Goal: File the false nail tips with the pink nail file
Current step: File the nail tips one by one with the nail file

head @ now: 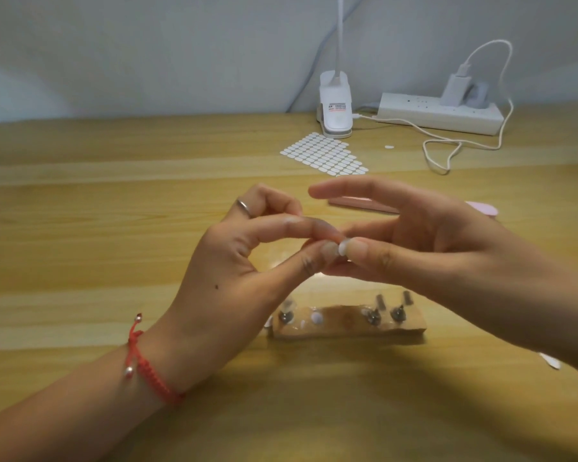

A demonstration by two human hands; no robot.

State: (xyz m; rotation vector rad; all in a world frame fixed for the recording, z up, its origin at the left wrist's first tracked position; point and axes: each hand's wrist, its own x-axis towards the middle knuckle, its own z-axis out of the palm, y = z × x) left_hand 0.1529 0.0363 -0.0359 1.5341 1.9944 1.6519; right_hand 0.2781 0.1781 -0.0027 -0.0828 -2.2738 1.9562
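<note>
False nail tip (342, 250) was pinched by left hand (247, 261) and right hand (431, 248) above the bench (114, 228); pink nail file (361, 205) lay unheld behind. Loose pinch could drop the tiny tip.

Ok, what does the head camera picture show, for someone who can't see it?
The left hand and right hand pinch a tiny white false nail tip together above a wooden table. Below them sits a wooden block with small metal holders; the pink nail file lies behind, untouched.
</note>
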